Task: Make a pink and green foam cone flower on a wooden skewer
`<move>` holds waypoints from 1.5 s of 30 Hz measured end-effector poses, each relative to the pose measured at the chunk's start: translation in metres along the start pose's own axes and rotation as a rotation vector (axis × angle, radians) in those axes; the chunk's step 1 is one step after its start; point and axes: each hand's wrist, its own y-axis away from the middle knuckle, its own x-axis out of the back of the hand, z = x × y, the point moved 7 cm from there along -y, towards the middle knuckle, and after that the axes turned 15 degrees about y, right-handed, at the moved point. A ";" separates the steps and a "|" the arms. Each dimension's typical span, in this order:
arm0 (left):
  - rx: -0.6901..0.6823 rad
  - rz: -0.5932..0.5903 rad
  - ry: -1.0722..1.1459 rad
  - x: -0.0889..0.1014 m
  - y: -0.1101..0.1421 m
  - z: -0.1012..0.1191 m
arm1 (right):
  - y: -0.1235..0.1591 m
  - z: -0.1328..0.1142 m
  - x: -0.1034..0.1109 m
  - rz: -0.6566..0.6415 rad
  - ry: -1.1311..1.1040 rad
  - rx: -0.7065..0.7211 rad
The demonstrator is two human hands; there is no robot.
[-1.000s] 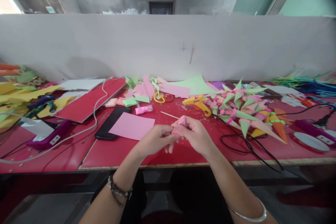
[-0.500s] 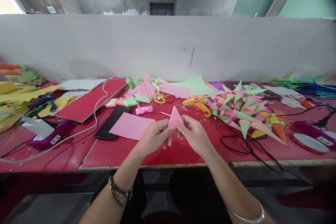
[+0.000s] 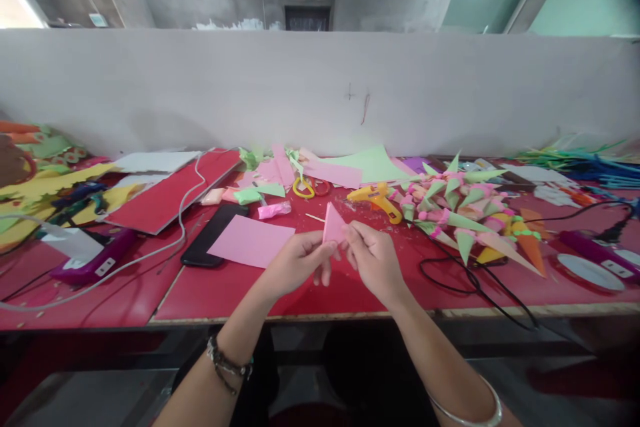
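Observation:
Between my hands, just over the red table, is a small pink piece of paper shaped to a point at the top. My left hand pinches its lower left side with the thumb on the near face. On the right edge, the fingers and thumb of my right hand close on the same paper. A thin pale stick lies just behind it. To the left, a flat pink sheet partly covers a black phone. A yellow glue gun rests beyond my right hand.
Many small paper cones are heaped at the right beside a black cable. Yellow-handled scissors lie among paper scraps at the back. A white cable crosses a red board. A white partition stands behind.
My right fingers have shifted up along the right edge of the pink paper. The left hand keeps nearly the same hold. A brown shape has appeared at the far left edge.

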 end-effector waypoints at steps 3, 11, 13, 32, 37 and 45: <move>0.058 -0.028 -0.023 0.002 0.002 -0.004 | -0.001 0.000 -0.004 -0.058 0.029 0.029; 0.024 0.193 -0.167 0.017 0.002 -0.002 | -0.002 0.004 -0.019 -0.225 -0.228 -0.003; 0.050 0.213 -0.174 0.018 0.002 -0.004 | -0.002 0.004 -0.021 -0.251 -0.267 -0.008; 0.196 0.281 -1.206 0.072 0.033 -0.041 | -0.002 0.041 -0.047 -0.402 -0.098 -0.221; 0.205 0.071 -1.173 0.035 0.053 -0.050 | 0.001 0.020 -0.040 -0.319 0.155 0.099; 0.013 0.026 -1.118 0.023 0.084 -0.042 | 0.051 -0.001 -0.064 -0.669 0.403 0.434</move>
